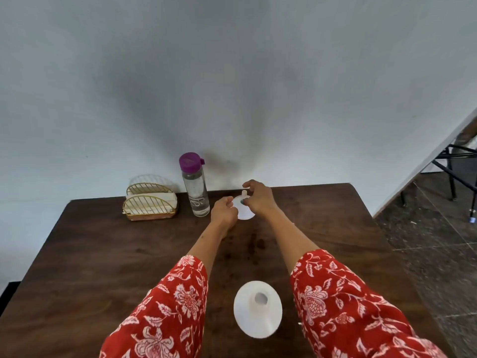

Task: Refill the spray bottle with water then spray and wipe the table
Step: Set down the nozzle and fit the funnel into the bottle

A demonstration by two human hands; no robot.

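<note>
A small white spray bottle [244, 211] stands near the far edge of the dark wooden table [103, 254]. My left hand [224, 211] grips its left side. My right hand [258, 198] curls over its top, fingers around the spray head. A clear water bottle [196, 195] with a purple cap stands just left of them, upright and closed. A white roll of paper [257, 308] stands near the front edge, between my forearms.
A gold wire napkin holder [151, 202] with white napkins sits at the far left by the wall. The wall runs right behind the table's far edge. To the right, past the table's edge, are a tiled floor and black chair legs [451, 174].
</note>
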